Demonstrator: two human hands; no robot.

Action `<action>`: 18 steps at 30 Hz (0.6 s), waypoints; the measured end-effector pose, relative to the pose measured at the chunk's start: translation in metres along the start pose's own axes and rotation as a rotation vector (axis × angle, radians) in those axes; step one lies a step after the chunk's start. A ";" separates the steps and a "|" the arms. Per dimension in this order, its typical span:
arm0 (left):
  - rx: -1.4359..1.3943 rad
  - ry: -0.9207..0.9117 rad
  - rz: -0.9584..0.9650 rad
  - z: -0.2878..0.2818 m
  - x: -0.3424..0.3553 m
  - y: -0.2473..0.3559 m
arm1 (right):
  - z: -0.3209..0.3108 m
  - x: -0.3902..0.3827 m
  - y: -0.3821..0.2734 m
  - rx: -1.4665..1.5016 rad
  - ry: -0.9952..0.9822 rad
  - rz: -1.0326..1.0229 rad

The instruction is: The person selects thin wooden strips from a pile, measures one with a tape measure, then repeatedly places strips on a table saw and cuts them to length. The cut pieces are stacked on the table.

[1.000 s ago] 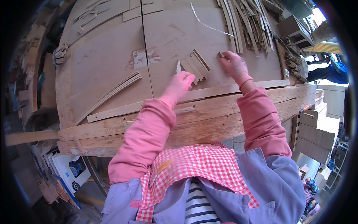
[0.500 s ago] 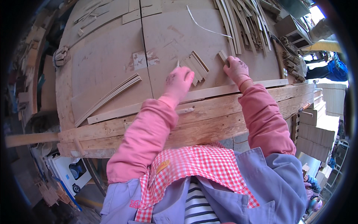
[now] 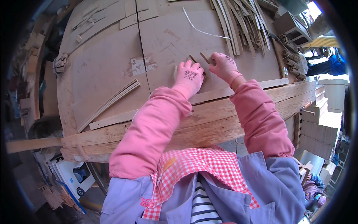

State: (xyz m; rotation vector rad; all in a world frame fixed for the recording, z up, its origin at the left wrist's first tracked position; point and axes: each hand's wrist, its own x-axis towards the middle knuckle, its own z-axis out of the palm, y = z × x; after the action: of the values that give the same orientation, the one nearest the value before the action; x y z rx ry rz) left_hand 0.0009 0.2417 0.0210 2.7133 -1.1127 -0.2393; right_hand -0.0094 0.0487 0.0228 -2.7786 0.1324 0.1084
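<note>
Left hand (image 3: 189, 77) — over wood strips (image 3: 192, 58)

Both gloved hands (image 3: 189, 77) (image 3: 223, 66) reach forward, near together.

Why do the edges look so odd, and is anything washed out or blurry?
In the head view, the corners go black and the bench beam bows, as fisheye lenses do; in the head view's right part, glare bleaches the pale stack; in the head view's middle, the left hand and right hand look fairly sharp.
</note>
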 end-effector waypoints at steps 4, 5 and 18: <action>-0.140 0.102 0.054 0.005 -0.002 -0.011 | 0.008 0.016 -0.013 -0.019 -0.125 0.009; -0.205 0.114 0.068 0.005 -0.004 -0.019 | 0.008 0.017 -0.013 0.013 -0.134 -0.010; -0.189 0.198 -0.385 -0.039 -0.170 -0.196 | 0.013 0.011 -0.002 0.407 -0.281 0.028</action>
State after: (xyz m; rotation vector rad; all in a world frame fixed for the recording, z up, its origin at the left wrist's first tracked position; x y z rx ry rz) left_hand 0.0223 0.5027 0.0234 2.6850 -0.4840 -0.1199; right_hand 0.0006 0.0540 0.0102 -2.3287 0.1078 0.4266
